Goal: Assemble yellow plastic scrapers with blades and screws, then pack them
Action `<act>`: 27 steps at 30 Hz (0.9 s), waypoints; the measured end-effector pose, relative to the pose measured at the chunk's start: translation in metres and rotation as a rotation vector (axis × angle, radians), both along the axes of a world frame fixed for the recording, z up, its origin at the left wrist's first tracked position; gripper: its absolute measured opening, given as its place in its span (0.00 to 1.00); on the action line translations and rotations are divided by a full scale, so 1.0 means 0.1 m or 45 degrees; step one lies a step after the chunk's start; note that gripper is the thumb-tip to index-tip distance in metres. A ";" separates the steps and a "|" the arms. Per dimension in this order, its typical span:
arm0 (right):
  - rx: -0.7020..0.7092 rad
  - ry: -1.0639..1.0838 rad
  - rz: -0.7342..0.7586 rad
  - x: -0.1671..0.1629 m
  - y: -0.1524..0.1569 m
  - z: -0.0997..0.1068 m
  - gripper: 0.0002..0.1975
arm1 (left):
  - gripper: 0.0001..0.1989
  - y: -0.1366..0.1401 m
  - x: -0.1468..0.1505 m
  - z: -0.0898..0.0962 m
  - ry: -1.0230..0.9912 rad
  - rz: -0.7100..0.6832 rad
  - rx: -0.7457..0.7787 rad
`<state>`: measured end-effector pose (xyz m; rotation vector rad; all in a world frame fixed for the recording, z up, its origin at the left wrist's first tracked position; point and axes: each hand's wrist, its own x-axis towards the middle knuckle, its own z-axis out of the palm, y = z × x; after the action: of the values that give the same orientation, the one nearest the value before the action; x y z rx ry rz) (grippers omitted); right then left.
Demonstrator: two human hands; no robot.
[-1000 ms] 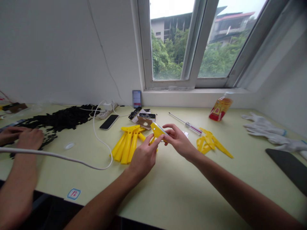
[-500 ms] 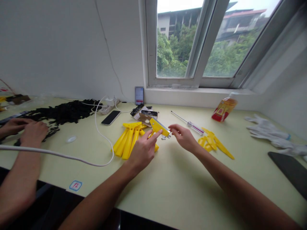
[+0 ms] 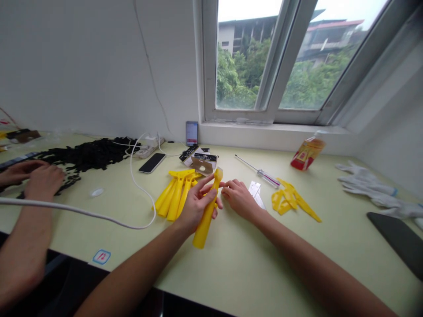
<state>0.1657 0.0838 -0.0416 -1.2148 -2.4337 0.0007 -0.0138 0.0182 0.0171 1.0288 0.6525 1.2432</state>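
My left hand (image 3: 194, 207) is wrapped round a yellow plastic scraper handle (image 3: 205, 222), its round grip tilted down towards me and its narrow head end up. Close by on the right, my right hand (image 3: 239, 198) is low at the table, fingers bent and pressed together beside the handle; whatever they hold is hidden. Silvery flat metal plates (image 3: 257, 193) lie just beyond my right hand. Several more yellow scraper handles (image 3: 173, 196) are piled to the left of my left hand.
A screwdriver (image 3: 269, 177) and yellow flat pieces (image 3: 292, 198) lie to the right, with a bottle (image 3: 307, 152) and gloves (image 3: 366, 185) farther off. Left are a phone (image 3: 152, 162), a white cable (image 3: 99, 214), black parts (image 3: 89, 154) and another person's hands (image 3: 44, 178). Open cardboard boxes (image 3: 202, 165) stand behind.
The yellow handle in my left hand has swung so its grip points towards me. My right hand has dropped to the table, covering the spot where small metal nuts lay. The metal plates now show.
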 end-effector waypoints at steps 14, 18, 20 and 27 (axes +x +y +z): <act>-0.111 0.291 -0.055 0.15 0.05 0.14 0.08 | 0.28 0.10 -0.04 -0.07 -0.249 -0.073 -0.183; -0.176 0.485 -0.090 0.27 0.06 0.25 0.06 | 0.28 0.10 -0.04 -0.09 -0.249 -0.074 -0.198; -0.178 0.565 -0.088 0.29 0.04 0.35 0.06 | 0.28 0.09 -0.03 -0.12 -0.248 -0.076 -0.205; -0.257 0.876 0.032 0.23 -0.13 0.75 0.08 | 0.29 0.14 0.09 -0.26 -0.177 -0.288 -0.206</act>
<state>0.1885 0.0705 0.0337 -1.0367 -1.8669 0.5852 -0.0048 0.0321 -0.0089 0.8487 0.5049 1.0362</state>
